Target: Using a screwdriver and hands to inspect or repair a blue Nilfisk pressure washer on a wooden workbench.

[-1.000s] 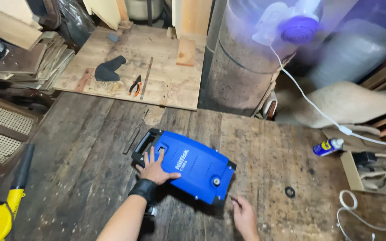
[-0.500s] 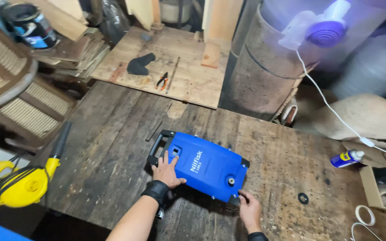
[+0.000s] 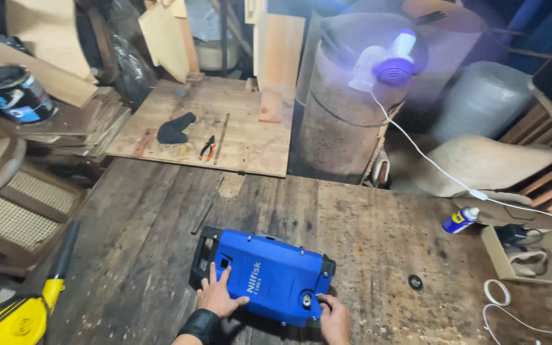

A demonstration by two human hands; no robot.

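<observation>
A blue boxy machine housing (image 3: pixel 269 271) with black trim and a black handle at its left end lies flat on a dark, worn wooden table (image 3: pixel 365 223). My left hand (image 3: pixel 217 296), with a black wrist band, rests flat with spread fingers on the housing's near left part. My right hand (image 3: pixel 333 316) grips the housing's near right corner, close to a round silver fitting (image 3: pixel 304 300).
A black rubber ring (image 3: pixel 415 281) lies on the table right of the machine. Farther right are a blue spray can (image 3: pixel 459 220), a cardboard box (image 3: pixel 531 259) and a white cable coil (image 3: pixel 497 292). A yellow blower (image 3: pixel 20 306) sits at lower left. Pliers (image 3: pixel 207 147) lie on a plywood board behind.
The view has shifted, so the machine sits lower and more central in frame. My right hand has moved onto the housing's near right corner. My left hand stays on top.
</observation>
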